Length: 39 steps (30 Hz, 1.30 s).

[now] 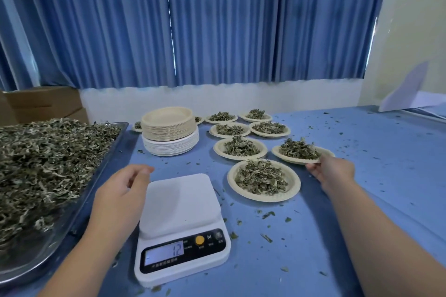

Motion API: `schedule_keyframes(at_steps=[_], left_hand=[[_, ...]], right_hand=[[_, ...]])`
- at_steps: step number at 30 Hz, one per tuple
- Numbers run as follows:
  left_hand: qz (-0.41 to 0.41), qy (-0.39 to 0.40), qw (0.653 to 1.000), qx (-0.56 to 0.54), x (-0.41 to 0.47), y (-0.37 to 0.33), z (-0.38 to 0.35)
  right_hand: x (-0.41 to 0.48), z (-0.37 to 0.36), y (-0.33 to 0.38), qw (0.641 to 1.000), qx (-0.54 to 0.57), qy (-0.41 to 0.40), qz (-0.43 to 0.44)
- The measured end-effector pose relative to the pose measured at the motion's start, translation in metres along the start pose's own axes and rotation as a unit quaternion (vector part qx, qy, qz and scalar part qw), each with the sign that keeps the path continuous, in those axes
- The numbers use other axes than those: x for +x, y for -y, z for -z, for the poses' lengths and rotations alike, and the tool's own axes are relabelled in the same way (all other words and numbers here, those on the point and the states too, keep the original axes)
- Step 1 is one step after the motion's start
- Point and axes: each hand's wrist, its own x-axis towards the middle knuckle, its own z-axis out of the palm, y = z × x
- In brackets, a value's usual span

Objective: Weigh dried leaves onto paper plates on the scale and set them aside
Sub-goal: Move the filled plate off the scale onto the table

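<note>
While the scale [179, 202] stands bare on the tabletop [386, 188], the left hand [120, 190] hovers relaxed beside it; the right hand [334, 171] pinches a leaf-filled paper plate [293, 160] among the set-aside ones. Next likely: a fresh plate from the stack [169, 125].

Glossy metal tray [115, 142], matt paper plates [169, 123], smooth plastic scale [179, 202].

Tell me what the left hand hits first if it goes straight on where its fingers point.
Probably the stack of empty paper plates, which lies beyond the left hand; only blue tablecloth shows between them, though the hand's height is unclear.
</note>
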Motion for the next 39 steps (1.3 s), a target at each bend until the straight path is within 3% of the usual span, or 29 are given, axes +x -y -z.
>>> schedule_keyframes(at_steps=[11,15,21,33,39], left_hand=[[0.009,0.001,1.000,-0.001,0.002,0.004,0.001],[0.010,0.003,1.000,0.000,0.002,0.005,0.001],[0.018,0.008,1.000,0.010,0.004,0.007,0.001],[0.048,0.018,0.999,0.010,0.008,0.016,0.001],[0.091,0.015,0.996,0.014,0.016,0.030,-0.002]], right_hand=[[0.002,-0.004,-0.005,0.999,-0.026,0.031,-0.020],[0.002,-0.005,-0.004,0.993,0.029,0.113,-0.015],[-0.001,-0.007,0.000,0.990,0.054,0.118,-0.062],[-0.013,-0.004,0.002,0.992,-0.022,0.115,-0.041],[-0.054,-0.018,0.009,0.980,-0.068,0.182,0.044]])
